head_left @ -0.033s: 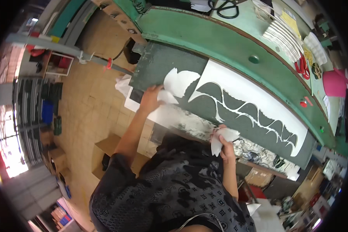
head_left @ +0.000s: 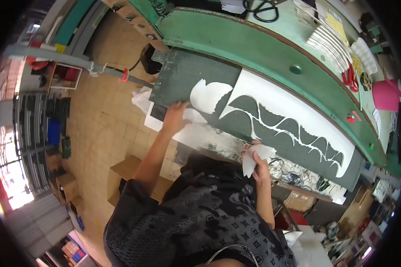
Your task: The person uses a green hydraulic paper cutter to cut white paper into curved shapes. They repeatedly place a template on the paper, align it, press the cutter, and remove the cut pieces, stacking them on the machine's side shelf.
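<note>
- Dark green, scuffed cutting board lies tilted along the near edge of a long green-painted workbench. It serves as the landmark for everything else.
- On the board's right half lies a large white sheet with a row of curved, leaf-like shapes already cut out of it, so the dark board shows through the holes.
- Left of that sheet, on the bare part of the board, sits one loose white curved cut-out.
- The left hand rests flat at the board's near edge, just below the loose cut-out. Its fingers are spread and it grasps nothing.
- The right hand is just off the board's near edge, toward its middle. It is closed around a small bunch of white cut pieces, which stick up out of the fist.
- Under the board's near edge lies a second, ink-smudged white sheet.
- Beyond the board, on the far side of the workbench, are a fanned stack of white shapes, red-handled scissors and black-handled scissors.
- Past the board's right end stands a pink tub.
- Left of the board is a tan tiled floor, with brown cardboard boxes on it.
</note>
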A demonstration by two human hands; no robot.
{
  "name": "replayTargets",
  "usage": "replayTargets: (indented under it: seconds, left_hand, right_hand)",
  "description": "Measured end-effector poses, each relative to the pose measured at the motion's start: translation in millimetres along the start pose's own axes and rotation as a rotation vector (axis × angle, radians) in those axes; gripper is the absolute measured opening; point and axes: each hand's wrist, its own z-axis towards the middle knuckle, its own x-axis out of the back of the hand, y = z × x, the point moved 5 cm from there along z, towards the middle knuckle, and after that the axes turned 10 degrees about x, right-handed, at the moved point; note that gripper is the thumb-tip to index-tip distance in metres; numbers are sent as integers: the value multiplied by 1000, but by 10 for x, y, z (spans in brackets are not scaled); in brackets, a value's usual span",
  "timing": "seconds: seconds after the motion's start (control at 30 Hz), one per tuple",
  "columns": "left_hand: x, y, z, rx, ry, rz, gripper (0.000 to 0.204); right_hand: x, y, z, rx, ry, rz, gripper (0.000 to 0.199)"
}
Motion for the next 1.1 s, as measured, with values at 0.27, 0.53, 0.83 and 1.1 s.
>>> replayTargets:
  seconds: [0.27, 0.53, 0.83, 1.1]
  left_hand:
    - [137, 495, -267, 171, -107, -855, 29]
    - [232, 444, 513, 154, 194, -172, 87]
    - [5, 531, 858, -79, -264, -572, 64]
    - [-93, 907, 1224, -162, -235, -87, 82]
  right_hand:
    - [-1165, 627, 573, 180, -10, -51, 67]
    - [-1468, 673, 653, 125, 306, -82, 46]
    - [-865, 750, -145, 286, 623, -78, 57]
    - [-1052, 621, -118, 340, 600, -19, 52]
